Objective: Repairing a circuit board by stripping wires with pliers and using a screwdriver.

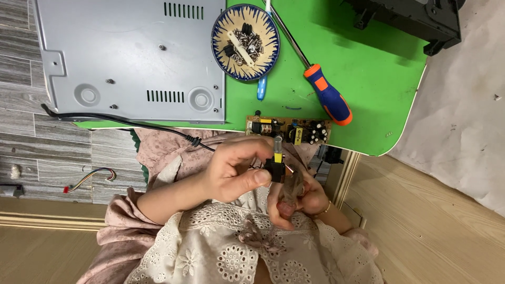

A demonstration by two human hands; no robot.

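From the head camera, both hands meet just in front of the near edge of the green table (368, 79). The left hand (231, 173) pinches a small black and yellow part (275, 167) between thumb and fingertips; its long axis points away toward the table. The right hand (297, 197) is curled beneath it, touching its lower end, though exactly what it grips is hidden. Just beyond lies a circuit board (288, 130) on the table edge. Farther off sit an orange and blue screwdriver (326, 94), a bowl (245, 42) of screws, and a grey metal cover (131, 58).
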